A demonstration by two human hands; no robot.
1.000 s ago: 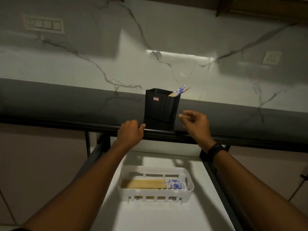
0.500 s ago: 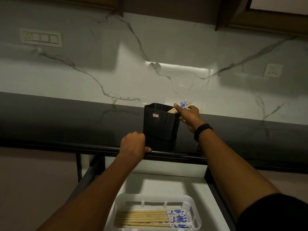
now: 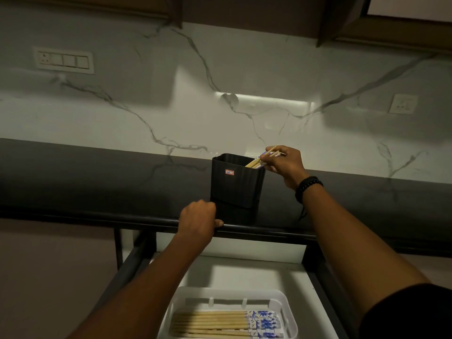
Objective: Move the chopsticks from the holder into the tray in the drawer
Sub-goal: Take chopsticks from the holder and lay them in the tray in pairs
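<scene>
A black ribbed holder (image 3: 236,182) with a small red label stands on the dark counter. Wooden chopsticks (image 3: 255,162) with blue-and-white ends lean out of its right side. My right hand (image 3: 283,163) pinches their patterned tops just above the holder's rim. My left hand (image 3: 199,222) grips the counter's front edge, just left of the holder. Below, in the open drawer, a white plastic tray (image 3: 289,314) holds several chopsticks (image 3: 220,324) lying side by side, patterned ends to the right.
The dark counter (image 3: 97,182) runs across the view under a white marble backsplash with a switch plate (image 3: 64,60) at left and a socket (image 3: 402,104) at right. The drawer (image 3: 256,272) has a white floor and dark side rails. Wooden cabinets hang above.
My right hand rose from beside the holder to its top and closed on the chopstick ends. The view tilted up, so the tray sits lower. My left hand stayed on the counter edge.
</scene>
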